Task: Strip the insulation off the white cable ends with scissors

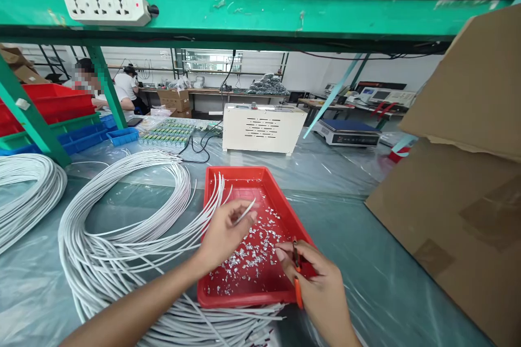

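Note:
Over a red tray (291,211), my left hand (226,230) pinches a white cable (246,211) near its end, which points up and to the right. My right hand (315,282) is wrapped round a small tool with orange handles (298,291) at the tray's right edge; its dark jaws point up. Shiny silver scraps (256,252) are scattered on the tray floor. A large coil of white cables (97,206) lies to the left, and several of its ends rest over the tray's left rim. More cable ends (244,322) lie in front of the tray.
Another cable coil (30,195) lies far left. Behind the tray are a beige machine (262,129), a scale (348,133) and blue bins (122,136). Cardboard (456,217) stands at right. A green shelf beam (260,16) crosses above. Two people sit in the background.

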`<action>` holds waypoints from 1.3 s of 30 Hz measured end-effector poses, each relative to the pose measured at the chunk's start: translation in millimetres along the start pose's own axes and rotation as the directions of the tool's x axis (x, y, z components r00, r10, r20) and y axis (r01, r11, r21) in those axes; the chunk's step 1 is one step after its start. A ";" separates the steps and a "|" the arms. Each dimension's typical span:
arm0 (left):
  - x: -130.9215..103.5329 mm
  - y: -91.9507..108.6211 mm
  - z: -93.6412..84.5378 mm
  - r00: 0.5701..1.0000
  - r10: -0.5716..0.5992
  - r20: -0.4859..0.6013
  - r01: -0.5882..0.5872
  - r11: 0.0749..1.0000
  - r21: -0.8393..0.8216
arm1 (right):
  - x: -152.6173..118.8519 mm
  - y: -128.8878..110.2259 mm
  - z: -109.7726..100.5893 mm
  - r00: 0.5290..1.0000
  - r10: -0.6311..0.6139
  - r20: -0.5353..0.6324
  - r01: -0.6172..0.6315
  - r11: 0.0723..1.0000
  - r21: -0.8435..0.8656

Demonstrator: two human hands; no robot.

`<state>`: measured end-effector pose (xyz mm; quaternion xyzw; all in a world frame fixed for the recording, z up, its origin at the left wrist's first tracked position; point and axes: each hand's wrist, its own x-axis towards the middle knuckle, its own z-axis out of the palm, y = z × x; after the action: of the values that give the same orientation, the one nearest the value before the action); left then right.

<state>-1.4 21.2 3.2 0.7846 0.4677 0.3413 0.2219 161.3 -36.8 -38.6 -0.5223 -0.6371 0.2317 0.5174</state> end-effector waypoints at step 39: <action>-37.6 4.1 6.3 0.971 -0.014 0.237 0.167 0.750 -0.640 | -0.4 7.6 -7.4 0.972 -0.158 0.172 0.214 0.898 -0.383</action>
<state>-6.7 -14.3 -10.7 0.6655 0.3289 0.3846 0.5486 171.2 -36.3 -42.5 -0.5363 -0.7518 0.0813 0.3749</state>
